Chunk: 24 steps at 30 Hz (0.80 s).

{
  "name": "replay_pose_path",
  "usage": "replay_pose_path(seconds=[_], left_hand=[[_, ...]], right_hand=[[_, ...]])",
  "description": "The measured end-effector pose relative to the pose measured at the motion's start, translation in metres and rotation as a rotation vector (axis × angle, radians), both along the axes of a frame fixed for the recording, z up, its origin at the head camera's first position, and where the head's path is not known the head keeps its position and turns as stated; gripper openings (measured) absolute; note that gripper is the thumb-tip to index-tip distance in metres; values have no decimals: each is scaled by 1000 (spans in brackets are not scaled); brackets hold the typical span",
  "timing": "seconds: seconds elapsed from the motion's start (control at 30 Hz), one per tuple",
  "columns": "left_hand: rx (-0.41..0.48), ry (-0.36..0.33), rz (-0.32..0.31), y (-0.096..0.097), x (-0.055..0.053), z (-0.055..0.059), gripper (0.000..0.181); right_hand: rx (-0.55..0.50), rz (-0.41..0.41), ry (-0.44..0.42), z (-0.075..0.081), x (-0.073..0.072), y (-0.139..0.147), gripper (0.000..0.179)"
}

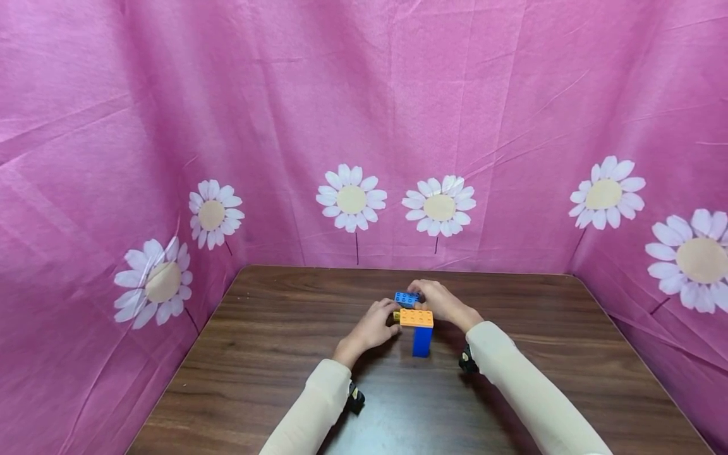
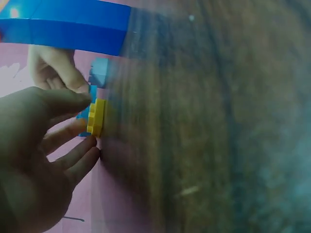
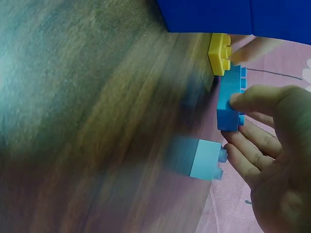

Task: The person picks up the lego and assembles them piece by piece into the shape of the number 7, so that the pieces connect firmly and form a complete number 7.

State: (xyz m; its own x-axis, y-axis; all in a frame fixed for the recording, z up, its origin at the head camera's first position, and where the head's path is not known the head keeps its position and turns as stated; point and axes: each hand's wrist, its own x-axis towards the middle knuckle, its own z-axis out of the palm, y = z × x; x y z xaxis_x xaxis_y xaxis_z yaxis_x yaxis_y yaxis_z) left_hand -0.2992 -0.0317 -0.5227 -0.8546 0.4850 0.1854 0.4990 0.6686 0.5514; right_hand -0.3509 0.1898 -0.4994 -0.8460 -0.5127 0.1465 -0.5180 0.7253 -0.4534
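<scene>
Pinched between thumb and fingers of my right hand (image 1: 440,300) is a blue toy building brick (image 3: 228,104), studs facing up. My left hand (image 1: 372,325) has its thumb and index finger at the two sides of a yellow brick (image 2: 97,118), its other fingers spread loosely. Yellow and blue bricks lie close together, the yellow one nearer me. In front of them stands a blue column (image 1: 421,342) of bricks with an orange plate (image 1: 416,317) on top. The plate partly hides the yellow brick in the head view.
A light blue brick (image 3: 206,159) stands on the brown wooden table (image 1: 256,360), beside my right fingers. Behind the table hangs a pink curtain (image 1: 296,126) with large daisies. The column stands between my two forearms.
</scene>
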Motion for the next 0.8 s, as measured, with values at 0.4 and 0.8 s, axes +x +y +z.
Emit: replay_pose_path(seconds=[0.4, 0.8], left_hand=[[-109, 47, 28, 5, -3, -3, 15], [153, 23, 82, -6, -2, 0, 16]], right_hand=[[-10, -36, -30, 10, 8, 5, 30], [-96, -28, -13, 19, 10, 13, 18]])
